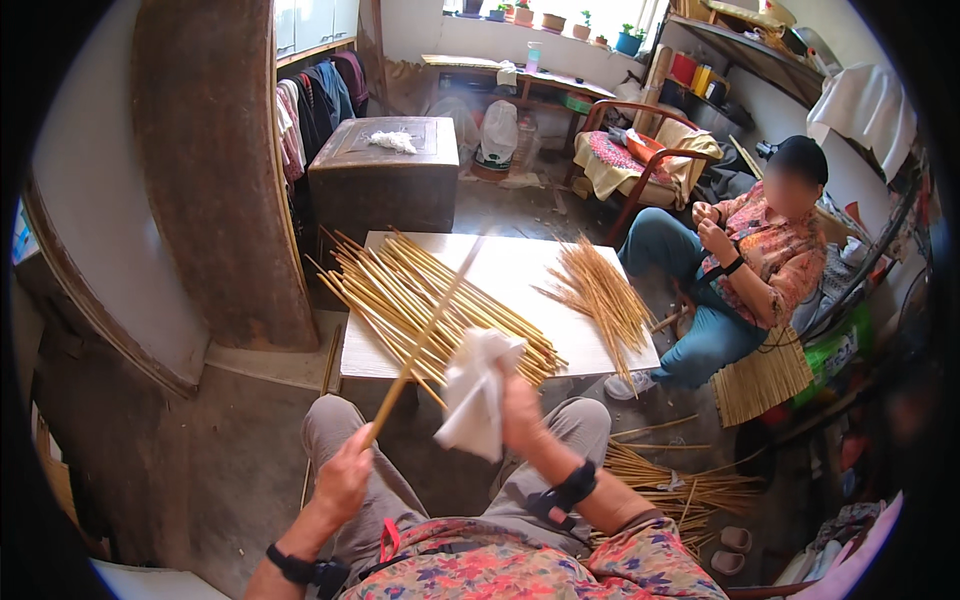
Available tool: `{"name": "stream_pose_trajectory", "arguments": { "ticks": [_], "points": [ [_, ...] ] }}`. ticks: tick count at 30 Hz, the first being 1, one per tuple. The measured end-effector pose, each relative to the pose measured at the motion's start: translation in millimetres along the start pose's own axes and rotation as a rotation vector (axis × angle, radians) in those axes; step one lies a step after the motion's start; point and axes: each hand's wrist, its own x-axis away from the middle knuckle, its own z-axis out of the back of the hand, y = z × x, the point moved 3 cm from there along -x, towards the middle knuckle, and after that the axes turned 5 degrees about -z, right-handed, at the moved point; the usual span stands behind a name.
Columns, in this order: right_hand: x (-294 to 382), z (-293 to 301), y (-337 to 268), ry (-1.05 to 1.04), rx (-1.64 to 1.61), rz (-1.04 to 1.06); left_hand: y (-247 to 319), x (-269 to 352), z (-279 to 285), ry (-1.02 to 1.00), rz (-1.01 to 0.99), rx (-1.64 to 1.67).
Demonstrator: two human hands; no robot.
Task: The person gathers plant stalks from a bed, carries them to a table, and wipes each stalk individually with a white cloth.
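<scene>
My left hand (346,469) is closed around the lower end of a long straw-coloured plant stalk (420,345), which slants up and right over the table. In my right hand (519,409) is a white cloth (476,394), bunched and hanging down, slightly blurred. Whether the cloth touches the stalk cannot be told. Beyond my knees stands a low white table (506,259). A spread pile of thick yellowish stalks (405,285) lies on its left and middle part, some ends reaching past the edge. A bundle of thinner brown stalks (600,292) lies at its right.
A person (772,247) sits low to the right of the table, hands raised together. A slatted stalk mat (761,375) and more stalks (675,472) lie at the right on the floor. Behind the table stands a wooden chest (382,191) bearing white thread (391,141); an armchair (637,169) is further right.
</scene>
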Motion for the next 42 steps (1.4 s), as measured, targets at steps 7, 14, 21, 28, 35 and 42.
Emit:
{"name": "stream_pose_trajectory", "arguments": {
  "ticks": [7, 14, 21, 28, 35, 42],
  "points": [
    [22.6, -43.7, 47.4, -0.003, -0.137, -0.061, 48.2, -46.7, -29.1, -0.16, 0.105, -0.265],
    [9.8, -31.2, 49.9, 0.009, -0.176, 0.035, 48.8, -35.8, -36.5, -0.088, 0.116, 0.17],
    [5.8, -42.1, 41.9, 0.02, -0.184, 0.044, 30.6, -19.0, -32.7, -0.445, 0.7, 0.923],
    [11.1, -52.2, 68.7, -0.064, -0.181, -0.01, 32.3, -28.3, -39.3, -0.316, 0.739, 0.905],
    [-26.1, -45.0, 11.6, 0.068, -0.109, 0.308, 23.1, -21.8, -22.0, -0.27, 0.448, 0.544],
    [-50.5, 114.3, -109.9, 0.351, 0.238, 0.672, -13.4, 59.3, 51.6, -0.289, 0.301, 0.051]
  ]
}}
